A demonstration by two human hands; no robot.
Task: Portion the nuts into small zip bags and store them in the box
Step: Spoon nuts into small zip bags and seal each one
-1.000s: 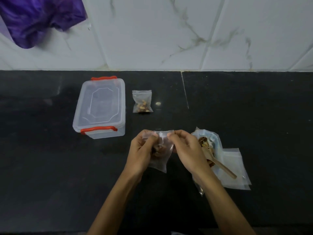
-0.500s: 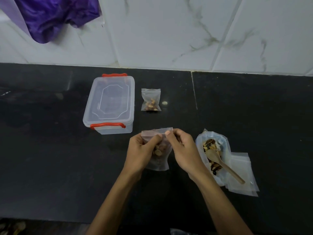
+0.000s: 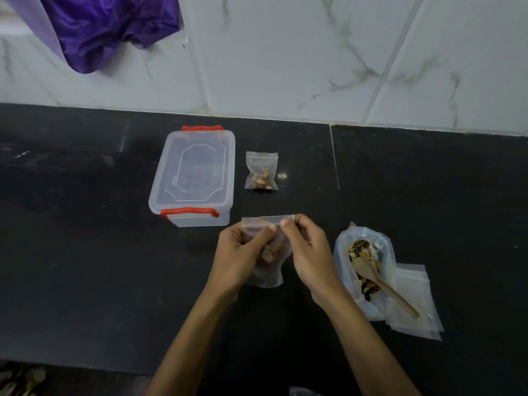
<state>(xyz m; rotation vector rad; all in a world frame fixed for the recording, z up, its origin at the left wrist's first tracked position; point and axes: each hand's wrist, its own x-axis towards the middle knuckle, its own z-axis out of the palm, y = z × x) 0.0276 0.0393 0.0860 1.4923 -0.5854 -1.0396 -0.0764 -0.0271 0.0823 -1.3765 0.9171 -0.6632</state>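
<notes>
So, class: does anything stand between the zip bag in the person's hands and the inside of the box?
Yes: the clear lid sits on the plastic box, covering it. The counter between the held zip bag and box is bare.

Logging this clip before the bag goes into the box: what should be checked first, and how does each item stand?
1. Both hands on the zip bag: left hand and right hand pinch its top strip. Ok.
2. Seal fully closed: cannot tell.
3. Nuts inside: ok.
4. Box open to receive: lid on, red clips down. Not ok.
5. Earlier filled bag stored: lies beside the box. Not ok.
</notes>
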